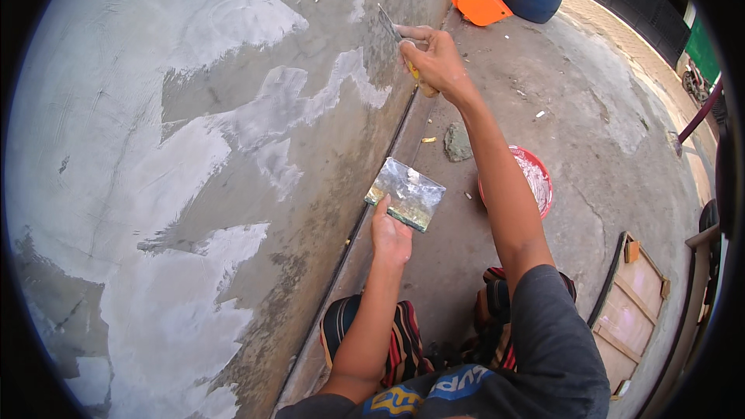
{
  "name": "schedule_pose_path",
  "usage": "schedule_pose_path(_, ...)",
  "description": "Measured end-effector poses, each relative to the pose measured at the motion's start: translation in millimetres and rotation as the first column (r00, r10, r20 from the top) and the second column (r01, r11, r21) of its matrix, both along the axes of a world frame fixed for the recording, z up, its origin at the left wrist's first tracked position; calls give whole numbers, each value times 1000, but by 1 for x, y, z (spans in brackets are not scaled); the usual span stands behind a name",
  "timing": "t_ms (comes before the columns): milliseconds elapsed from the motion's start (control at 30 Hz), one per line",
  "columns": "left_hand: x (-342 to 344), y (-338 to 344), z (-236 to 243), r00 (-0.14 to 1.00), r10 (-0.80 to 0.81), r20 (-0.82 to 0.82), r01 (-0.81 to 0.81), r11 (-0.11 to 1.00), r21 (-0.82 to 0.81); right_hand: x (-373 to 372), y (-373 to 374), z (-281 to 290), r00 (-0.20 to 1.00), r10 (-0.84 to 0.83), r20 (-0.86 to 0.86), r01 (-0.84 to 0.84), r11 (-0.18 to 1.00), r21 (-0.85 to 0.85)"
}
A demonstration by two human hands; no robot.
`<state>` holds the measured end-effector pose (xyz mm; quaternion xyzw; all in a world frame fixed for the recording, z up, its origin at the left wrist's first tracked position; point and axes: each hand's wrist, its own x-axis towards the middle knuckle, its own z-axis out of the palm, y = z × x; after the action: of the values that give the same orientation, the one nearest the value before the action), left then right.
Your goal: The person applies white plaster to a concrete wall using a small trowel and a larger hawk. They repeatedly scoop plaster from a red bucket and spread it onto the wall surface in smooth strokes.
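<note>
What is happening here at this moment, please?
The person's right hand holds a scraper up at a grey wall partly covered with whitish patches; whether the blade touches it is hard to tell. The left hand holds a flat rectangular plate with some whitish material on it, lower down beside the wall. A red-rimmed bucket with whitish material stands on the ground, partly behind the right forearm.

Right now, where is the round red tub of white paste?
In the head view, the tub sits right of centre on the grey concrete floor, partly hidden behind the right forearm, below and right of the greyish-green stone.
</note>
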<state>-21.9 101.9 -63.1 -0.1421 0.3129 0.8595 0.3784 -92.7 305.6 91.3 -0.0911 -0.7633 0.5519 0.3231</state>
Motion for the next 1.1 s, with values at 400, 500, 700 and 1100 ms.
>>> schedule_pose_path(400, -5, -2, 1, 998, 40, -53, -39, 999, 15, 68, -46, 20, 952, 220, 211, -234, 971, 45)
schedule_pose_path(500, -5, -4, -6, 987, 51, -151, -59, 997, -52, 94, -19, -5, 929, 272, 252, -301, 950, 82)
schedule_pose_path(700, -1, -8, 27, 941, 75, -330, -151, 965, -213, 177, -20, -27, 791, 176, 586, -552, 620, 558)
schedule_pose_path(1100, 9, -4, 32, 875, 26, -484, -176, 947, -268, 172, -45, -35, 803, 69, 591, -521, 563, 642)
